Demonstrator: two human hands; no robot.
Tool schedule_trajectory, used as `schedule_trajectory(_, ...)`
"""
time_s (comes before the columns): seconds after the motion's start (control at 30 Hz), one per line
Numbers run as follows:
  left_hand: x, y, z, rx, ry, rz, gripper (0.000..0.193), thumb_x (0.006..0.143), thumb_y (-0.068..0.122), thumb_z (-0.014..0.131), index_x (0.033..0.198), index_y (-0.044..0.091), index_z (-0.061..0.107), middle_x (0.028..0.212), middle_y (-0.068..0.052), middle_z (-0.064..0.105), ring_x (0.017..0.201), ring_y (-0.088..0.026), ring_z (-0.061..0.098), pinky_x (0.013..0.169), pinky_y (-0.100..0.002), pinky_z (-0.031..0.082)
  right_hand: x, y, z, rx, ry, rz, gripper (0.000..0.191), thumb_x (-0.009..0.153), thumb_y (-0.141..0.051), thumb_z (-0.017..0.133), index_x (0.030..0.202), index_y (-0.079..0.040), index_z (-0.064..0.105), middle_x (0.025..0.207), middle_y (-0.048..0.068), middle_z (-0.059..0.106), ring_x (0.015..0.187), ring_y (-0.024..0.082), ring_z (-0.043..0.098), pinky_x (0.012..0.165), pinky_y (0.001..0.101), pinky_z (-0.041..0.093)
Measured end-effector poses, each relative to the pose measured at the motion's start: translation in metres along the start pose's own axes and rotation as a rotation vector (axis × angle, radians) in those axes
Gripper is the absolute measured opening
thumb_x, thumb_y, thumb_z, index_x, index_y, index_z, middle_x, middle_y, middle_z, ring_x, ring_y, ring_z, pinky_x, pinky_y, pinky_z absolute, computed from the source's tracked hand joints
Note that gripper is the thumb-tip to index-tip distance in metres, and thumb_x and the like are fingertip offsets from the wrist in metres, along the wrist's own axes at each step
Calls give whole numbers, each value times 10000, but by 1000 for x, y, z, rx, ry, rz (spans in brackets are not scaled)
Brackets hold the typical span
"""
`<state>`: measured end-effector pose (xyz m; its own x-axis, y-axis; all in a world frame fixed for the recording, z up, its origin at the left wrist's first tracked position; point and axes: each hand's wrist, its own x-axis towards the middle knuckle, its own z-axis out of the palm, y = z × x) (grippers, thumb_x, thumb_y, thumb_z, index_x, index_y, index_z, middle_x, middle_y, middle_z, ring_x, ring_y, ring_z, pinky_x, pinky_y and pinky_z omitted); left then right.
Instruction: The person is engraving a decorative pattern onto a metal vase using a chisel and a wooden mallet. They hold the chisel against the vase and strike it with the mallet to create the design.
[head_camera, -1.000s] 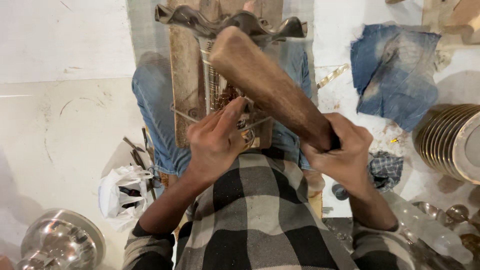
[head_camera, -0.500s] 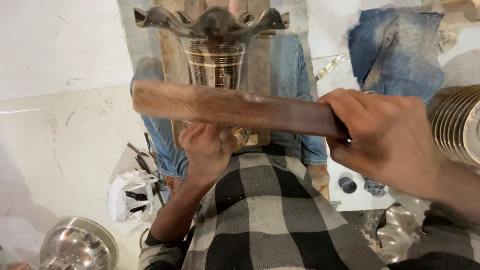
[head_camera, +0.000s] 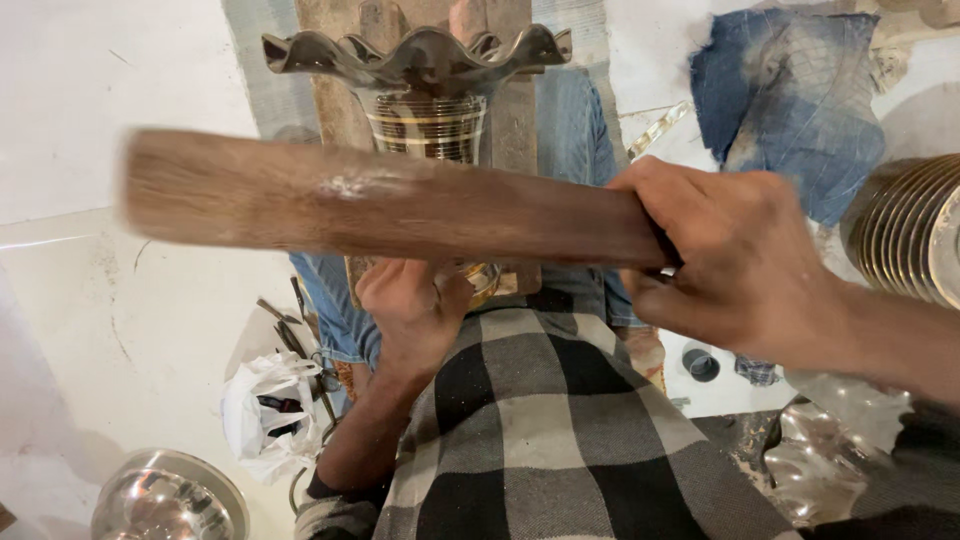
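My right hand (head_camera: 735, 260) grips one end of a long brown wooden mallet (head_camera: 380, 200), raised crosswise close to the camera and blurred at its left end. Behind the mallet stands a shiny metal vase (head_camera: 425, 95) with a wavy flared rim and gold bands, resting on a wooden block (head_camera: 515, 130) between my knees. My left hand (head_camera: 405, 305) is wrapped around the lower part of the vase, which the mallet partly hides. My checked shirt fills the bottom of the view.
A blue denim rag (head_camera: 790, 100) lies at the upper right beside a stack of metal plates (head_camera: 910, 230). A polished metal bowl (head_camera: 165, 495) sits at the lower left near a white plastic bag (head_camera: 265, 410) and some hand tools. Crumpled silver metal (head_camera: 825, 460) lies at the lower right.
The mallet has swung up from striking the vase to a raised crosswise position, closer to the camera. My left hand has stayed on the vase.
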<state>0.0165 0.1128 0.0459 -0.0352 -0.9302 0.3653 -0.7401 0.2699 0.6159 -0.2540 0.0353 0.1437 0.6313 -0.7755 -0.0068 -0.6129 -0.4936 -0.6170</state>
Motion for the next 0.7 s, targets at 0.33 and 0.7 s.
schedule_trajectory(0.33,-8,-7,7,45,-31,-121,384,680,-53,668,1029,44,795,526,-32,524,443,-167,504,468,-357,420,-3,6,2,-419,-147,27,171,844,-85,735,927,-24,598,569,70,604,344,172,475,330,329,379)
schedule_trajectory(0.7,-4,1,-1,-39,52,-66,244,753,-40,661,972,59,705,718,-57,635,610,-188,613,594,-368,472,20,-18,-10,-98,76,-101,165,857,-28,692,979,-3,584,654,65,614,398,122,486,361,275,376)
